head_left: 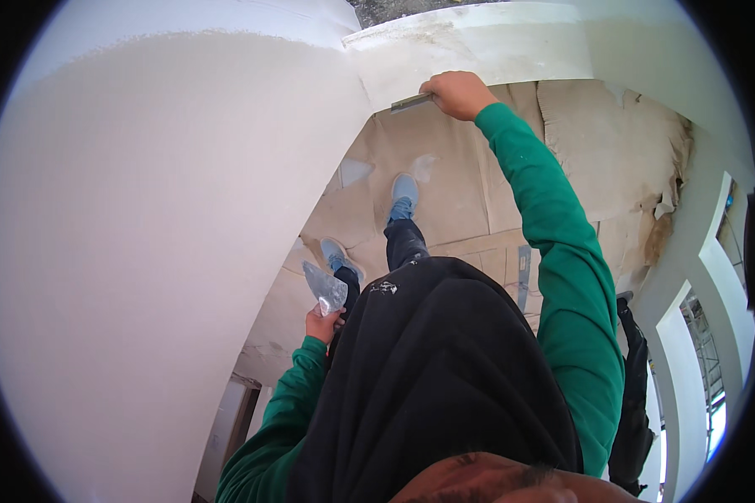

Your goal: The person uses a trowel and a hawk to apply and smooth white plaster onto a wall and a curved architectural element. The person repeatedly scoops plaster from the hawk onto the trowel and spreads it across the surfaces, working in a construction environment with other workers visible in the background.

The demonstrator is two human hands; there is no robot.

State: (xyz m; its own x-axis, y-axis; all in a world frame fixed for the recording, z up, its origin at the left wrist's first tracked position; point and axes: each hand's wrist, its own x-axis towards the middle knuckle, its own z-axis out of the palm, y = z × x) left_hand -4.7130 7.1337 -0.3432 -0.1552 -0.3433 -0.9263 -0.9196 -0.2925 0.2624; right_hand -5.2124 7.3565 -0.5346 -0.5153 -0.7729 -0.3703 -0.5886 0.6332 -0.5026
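Observation:
Stretched far forward, my right hand [460, 94] grips a flat-bladed scraper [411, 103], seen almost edge-on. Its blade lies close to the lower edge of a white wall ledge [470, 46], near the corner with the large white wall [176, 184]; whether it touches is hard to tell. Low on the left, beside my leg, my left hand [323, 325] is closed round the narrow end of a greyish, shiny, wedge-shaped plate [325, 287] with pale smears. The wide end of this plate points up and away. Its handle, if any, is hidden in the fingers.
Brown sheeting [453, 184], creased and torn at the right, covers the floor under my feet. A long grey metal strip [523, 277] lies on it. White framed openings [688, 360] stand at the right, with a dark cloth-like thing [633, 394] beside them.

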